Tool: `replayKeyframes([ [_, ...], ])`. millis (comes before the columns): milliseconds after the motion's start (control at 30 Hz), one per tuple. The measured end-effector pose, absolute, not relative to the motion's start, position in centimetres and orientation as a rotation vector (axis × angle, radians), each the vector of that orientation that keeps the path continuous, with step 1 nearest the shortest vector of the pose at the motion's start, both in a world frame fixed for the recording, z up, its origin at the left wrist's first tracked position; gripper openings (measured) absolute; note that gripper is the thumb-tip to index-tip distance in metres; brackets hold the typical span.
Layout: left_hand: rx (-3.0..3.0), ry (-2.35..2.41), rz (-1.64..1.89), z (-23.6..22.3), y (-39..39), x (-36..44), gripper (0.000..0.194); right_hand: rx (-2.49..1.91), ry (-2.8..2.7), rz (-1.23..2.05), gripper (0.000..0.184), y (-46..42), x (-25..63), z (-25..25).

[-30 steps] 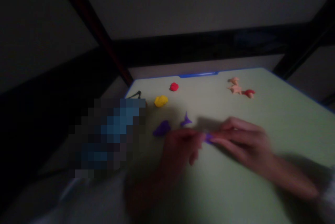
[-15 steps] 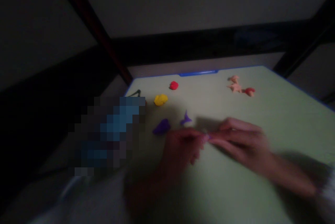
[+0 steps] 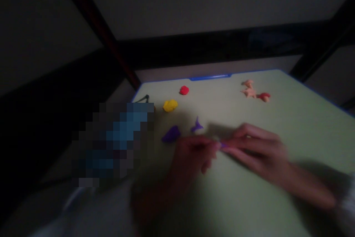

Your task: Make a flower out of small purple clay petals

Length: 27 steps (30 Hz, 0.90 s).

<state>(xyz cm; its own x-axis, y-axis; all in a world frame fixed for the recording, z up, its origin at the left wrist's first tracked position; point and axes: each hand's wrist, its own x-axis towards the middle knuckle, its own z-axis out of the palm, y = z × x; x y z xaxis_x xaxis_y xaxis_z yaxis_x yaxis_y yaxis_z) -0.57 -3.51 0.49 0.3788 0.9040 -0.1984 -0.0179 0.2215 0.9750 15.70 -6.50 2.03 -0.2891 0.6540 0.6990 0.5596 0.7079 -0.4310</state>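
Observation:
My left hand [image 3: 192, 157] and my right hand [image 3: 257, 150] meet over the table, fingertips almost touching. Between them shows a small piece of purple modelling clay [image 3: 223, 145], pinched in my right fingers. The left thumb and fingers are pressed together at its other end. Just beyond my left hand lies a larger purple clay lump [image 3: 171, 134]. A thin, pointed purple clay shape [image 3: 197, 125] stands beside it, with something pale at its base. The dim light and blur hide the finer shape of the held piece.
A yellow clay lump [image 3: 170, 105] and a red one [image 3: 184, 90] lie farther back on the pale green table [image 3: 238, 207]. Peach clay pieces [image 3: 249, 92], one with red on top, sit at the back right. A blurred-out area covers the left side.
My right hand has shifted very slightly, and a little more of the purple clay shows between the fingertips. The clay pieces on the table have stayed put.

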Motion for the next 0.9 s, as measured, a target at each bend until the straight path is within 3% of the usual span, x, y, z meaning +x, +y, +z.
replayKeyframes([
  [900, 1.141, 0.966, 0.787, 0.97, -3.56, -0.49, 0.019, -0.899, -1.974, 0.212, 0.010, -6.47, 15.87, 1.66],
])
